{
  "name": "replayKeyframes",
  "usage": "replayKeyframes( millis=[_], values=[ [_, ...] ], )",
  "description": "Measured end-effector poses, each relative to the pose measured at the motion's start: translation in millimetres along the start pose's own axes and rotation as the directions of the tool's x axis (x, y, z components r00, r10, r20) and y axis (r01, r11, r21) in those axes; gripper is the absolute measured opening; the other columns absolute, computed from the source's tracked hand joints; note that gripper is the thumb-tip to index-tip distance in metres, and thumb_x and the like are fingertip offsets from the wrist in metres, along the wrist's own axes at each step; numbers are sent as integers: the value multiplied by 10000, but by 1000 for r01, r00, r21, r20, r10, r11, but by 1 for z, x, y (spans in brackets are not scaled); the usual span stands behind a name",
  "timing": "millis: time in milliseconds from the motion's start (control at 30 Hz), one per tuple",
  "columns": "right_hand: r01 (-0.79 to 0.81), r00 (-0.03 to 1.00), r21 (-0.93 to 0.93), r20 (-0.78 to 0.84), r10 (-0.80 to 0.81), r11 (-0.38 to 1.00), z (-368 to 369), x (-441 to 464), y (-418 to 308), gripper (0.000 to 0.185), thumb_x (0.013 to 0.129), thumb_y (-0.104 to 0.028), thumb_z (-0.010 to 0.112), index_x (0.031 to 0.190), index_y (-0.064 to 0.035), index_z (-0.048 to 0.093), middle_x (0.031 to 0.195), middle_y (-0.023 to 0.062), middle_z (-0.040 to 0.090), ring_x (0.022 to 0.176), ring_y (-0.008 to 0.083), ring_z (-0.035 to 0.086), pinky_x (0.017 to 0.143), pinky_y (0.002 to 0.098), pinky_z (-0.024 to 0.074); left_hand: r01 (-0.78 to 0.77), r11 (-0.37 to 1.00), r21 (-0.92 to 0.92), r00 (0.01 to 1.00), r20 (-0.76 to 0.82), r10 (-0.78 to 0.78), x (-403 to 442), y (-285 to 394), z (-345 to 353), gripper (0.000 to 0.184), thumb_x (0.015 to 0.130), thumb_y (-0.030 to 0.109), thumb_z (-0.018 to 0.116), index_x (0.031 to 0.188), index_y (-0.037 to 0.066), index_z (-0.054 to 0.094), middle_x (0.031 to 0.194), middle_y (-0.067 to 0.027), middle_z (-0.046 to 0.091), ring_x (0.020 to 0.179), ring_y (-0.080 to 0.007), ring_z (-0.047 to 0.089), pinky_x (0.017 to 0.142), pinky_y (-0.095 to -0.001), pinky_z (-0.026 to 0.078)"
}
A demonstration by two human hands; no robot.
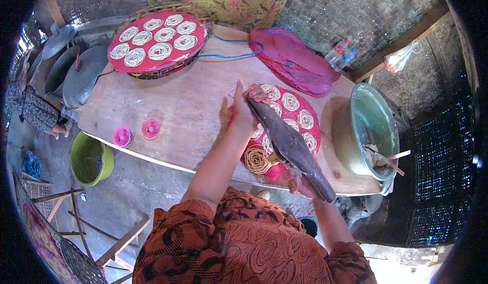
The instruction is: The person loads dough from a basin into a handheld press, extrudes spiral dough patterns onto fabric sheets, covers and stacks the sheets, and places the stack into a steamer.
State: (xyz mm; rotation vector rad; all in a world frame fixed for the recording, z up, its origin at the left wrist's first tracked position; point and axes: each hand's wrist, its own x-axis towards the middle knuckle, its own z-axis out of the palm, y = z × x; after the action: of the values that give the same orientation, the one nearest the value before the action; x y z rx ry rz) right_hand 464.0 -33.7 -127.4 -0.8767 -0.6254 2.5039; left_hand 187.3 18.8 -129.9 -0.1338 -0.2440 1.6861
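Observation:
A long dark wooden press (pixel 287 136) slants across the middle, with a brass-coloured cylinder (pixel 273 159) showing at its left side. My left hand (pixel 245 106) is closed round the upper end, fingertips over the top. Near the lower end, my right hand (pixel 301 186) grips the press from beneath, partly hidden by it. Under the press lies a round red mesh tray (pixel 316 115) bearing several white coiled strand rounds (pixel 290 101). A tan coil (pixel 257 160) sits at the tray's near edge, beside the cylinder.
Another red tray (pixel 114 64) of white coils rests on a basket at the back left. Folded magenta mesh (pixel 295 60) and bottles (pixel 337 53) lie behind. A large green tub (pixel 356 131) stands right, two pink-topped cups (pixel 150 128) left. Another person's foot (pixel 67 128) shows far left.

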Motion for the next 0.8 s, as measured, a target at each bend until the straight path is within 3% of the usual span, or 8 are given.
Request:
replayKeyframes(
  millis=[133, 267, 367, 400, 467, 500, 567, 800],
  values=[
    [-174, 950, 47, 270, 155, 984, -39, 26, 15, 608, 879, -557, 396, 1234, -67, 453, 849, 135, 616, 554, 193, 619, 467, 285, 496, -150, 983, 101, 987, -34, 154, -12, -2, 13, 348, 919, 359, 445, 634, 169, 385, 557, 66, 353, 501, -67, 362, 539, -229, 353],
    [-160, 957, -180, 212, 197, 970, -3, 31, 4, 648, 851, -534, 458, 1295, -66, 404, 785, 131, 613, 478, 151, 555, 430, 239, 446, -241, 969, 48, 969, -38, 243, -17, 12, 11, 350, 927, 346, 431, 633, 159, 395, 572, 56, 370, 522, -72, 370, 547, -231, 360],
    [-229, 926, -223, 249, 282, 947, 24, 41, -3, 575, 868, -410, 502, 1314, -57, 413, 856, 144, 624, 446, 154, 504, 419, 248, 417, -316, 944, 90, 948, -8, 318, -18, 38, 19, 463, 888, 509, 433, 617, 138, 374, 535, 27, 336, 507, -123, 356, 542, -266, 335],
    [-18, 984, -626, 128, 126, 779, 24, 49, 4, 505, 870, -337, 509, 1298, -76, 449, 869, 141, 625, 478, 160, 523, 438, 273, 435, -433, 891, 140, 901, 47, 431, -19, 49, 25, 408, 896, 442, 454, 627, 142, 389, 545, 32, 351, 509, -112, 371, 537, -269, 357],
    [392, 844, -889, 450, -291, -239, 23, 64, 18, 328, 844, -171, 532, 1165, -134, 586, 871, 114, 611, 584, 213, 586, 503, 357, 484, -620, 734, 279, 782, 146, 606, -35, 68, 49, 374, 896, 396, 484, 629, 150, 397, 550, 36, 364, 503, -103, 386, 527, -281, 381],
    [393, 844, -888, 451, -290, -238, 32, 67, 20, 328, 844, -171, 532, 1165, -134, 586, 871, 114, 611, 584, 213, 586, 503, 357, 484, -683, 631, 367, 719, 190, 668, -48, 77, 70, 391, 889, 416, 493, 621, 153, 389, 544, 34, 363, 494, -105, 385, 521, -290, 384],
    [48, 891, -682, 359, -277, -729, 51, 68, 17, 248, 828, -176, 536, 1055, -156, 634, 865, 105, 578, 644, 262, 603, 545, 389, 496, -737, 500, 455, 611, 132, 781, -77, 90, 111, 441, 887, 472, 468, 595, 160, 364, 518, 40, 347, 461, -100, 361, 509, -285, 367],
    [301, 788, -808, 509, -345, -506, 53, 85, 0, 128, 733, -98, 618, 854, -86, 659, 870, 132, 557, 729, 306, 570, 621, 424, 479, -867, 238, 437, 445, 467, 764, -180, 147, 144, 532, 864, 613, 340, 603, 150, 368, 528, 35, 361, 486, -128, 350, 529, -290, 324]
  ],
)
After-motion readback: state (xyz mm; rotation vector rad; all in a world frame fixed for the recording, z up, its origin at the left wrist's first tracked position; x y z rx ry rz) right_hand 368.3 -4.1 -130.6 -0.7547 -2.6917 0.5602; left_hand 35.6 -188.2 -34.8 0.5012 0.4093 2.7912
